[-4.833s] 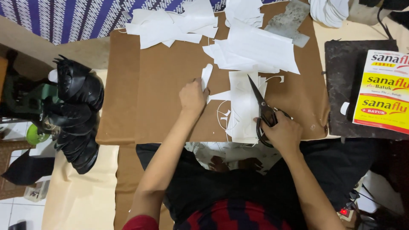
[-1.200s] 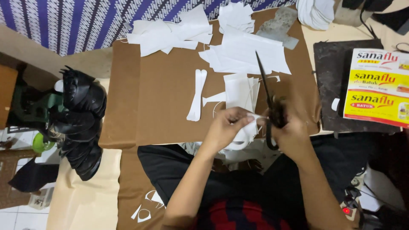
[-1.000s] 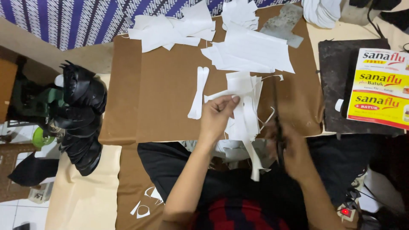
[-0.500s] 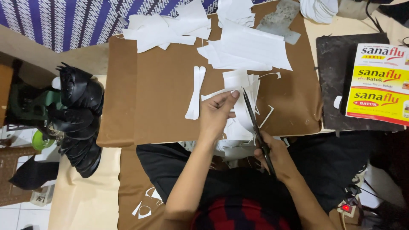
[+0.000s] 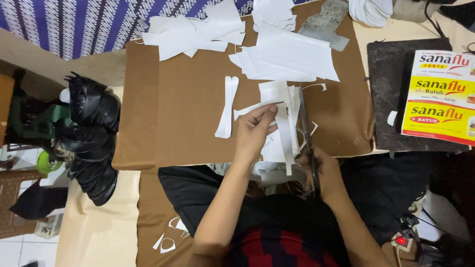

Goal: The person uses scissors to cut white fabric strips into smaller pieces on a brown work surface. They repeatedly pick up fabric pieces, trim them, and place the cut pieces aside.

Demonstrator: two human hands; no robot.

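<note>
Left hand (image 5: 255, 132): fingers pinched shut on the white paper sheet (image 5: 279, 106).
Right hand (image 5: 324, 170): closed around scissors (image 5: 307, 136), blades pointing to 12 o'clock.
Paper: white, partly cut into strips.

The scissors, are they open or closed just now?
Cannot tell for sure: the scissors look like one thin dark line beside the white sheet, gripped by the right hand.

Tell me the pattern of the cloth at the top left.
The cloth has blue and white stripes with small motifs, seen best in the head view.
</note>
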